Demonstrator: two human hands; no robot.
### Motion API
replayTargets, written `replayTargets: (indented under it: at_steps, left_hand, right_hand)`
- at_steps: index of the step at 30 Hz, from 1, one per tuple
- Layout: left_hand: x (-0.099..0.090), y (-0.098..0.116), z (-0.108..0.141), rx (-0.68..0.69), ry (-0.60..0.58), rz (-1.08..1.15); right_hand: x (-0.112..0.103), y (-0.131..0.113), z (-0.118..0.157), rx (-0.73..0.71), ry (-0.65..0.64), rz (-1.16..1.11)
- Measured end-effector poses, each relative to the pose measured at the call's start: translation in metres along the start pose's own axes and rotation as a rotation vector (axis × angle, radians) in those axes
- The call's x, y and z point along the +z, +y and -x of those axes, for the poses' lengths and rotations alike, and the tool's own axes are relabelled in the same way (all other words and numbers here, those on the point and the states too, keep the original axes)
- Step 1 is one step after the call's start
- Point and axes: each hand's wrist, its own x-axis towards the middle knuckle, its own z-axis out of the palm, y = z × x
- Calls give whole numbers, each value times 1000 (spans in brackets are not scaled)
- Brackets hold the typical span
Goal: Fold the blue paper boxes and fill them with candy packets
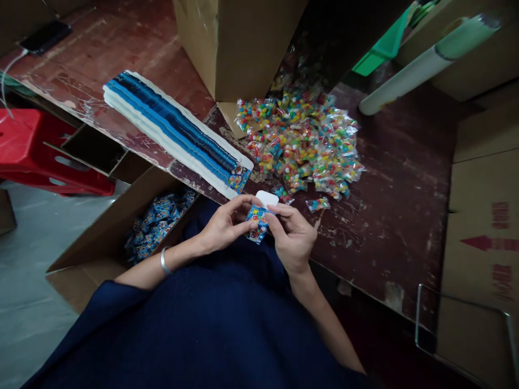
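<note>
Between my two hands is a small blue printed candy box [257,220], its white flap [267,199] standing up at the top. My left hand [227,224] pinches the box from its left side, thumb on the printed face. On the other side my right hand [292,232] grips it with thumb and fingers near the flap. Just beyond my hands lies a long row of stacked flat blue-and-white cartons [174,129]. A heap of clear bags of colourful candies [304,146] spreads over the table, one small bag [318,204] lying apart near my right hand.
At my left, an open cardboard box [101,232] holds many blue packets [162,219]. A red stool [32,146] stands beyond it. A tall carton [243,48], a green tray [381,54] and a white roll [417,75] sit on the worn red table [373,259].
</note>
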Motion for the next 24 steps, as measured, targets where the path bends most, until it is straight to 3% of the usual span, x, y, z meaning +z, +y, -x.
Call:
replayTargets:
  at_steps: [3, 8, 11, 18, 24]
  left_hand:
    - [0, -6, 0, 1, -49, 42]
    - [0, -8, 1, 49, 8, 84]
    - [-2, -8, 3, 49, 8, 40]
    - [-16, -4, 8, 129, -50, -237]
    - [-19, 1, 10, 118, -112, -211]
  right_hand:
    - [3, -1, -3, -25, -24, -18]
    - [9, -9, -12, -18, 38, -195]
    - [8, -15, -18, -5, -66, -233]
    - [-3, -23, -35, 248, -217, -222]
    - [0, -21, -39, 209, -221, -213]
